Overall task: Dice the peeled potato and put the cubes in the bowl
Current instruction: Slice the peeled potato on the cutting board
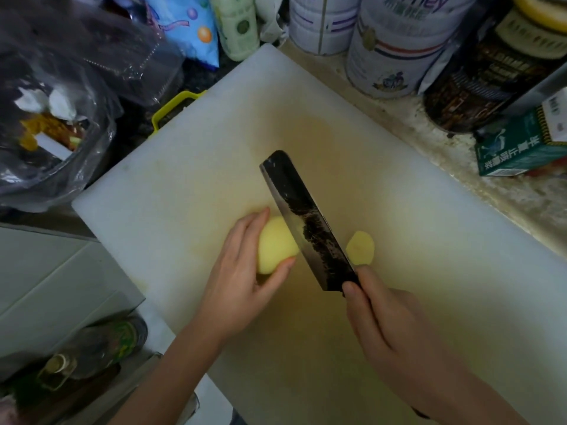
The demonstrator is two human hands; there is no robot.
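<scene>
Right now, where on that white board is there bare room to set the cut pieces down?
The board is bare beyond the knife tip, up to the tins, and right of the loose slice, toward the green box. A smaller patch lies between the forearms. The middle is crowded: left hand on the potato, right hand on the knife.

You had a large white metal tin and a green cardboard box at far right. A clear plastic bag sat left.
</scene>
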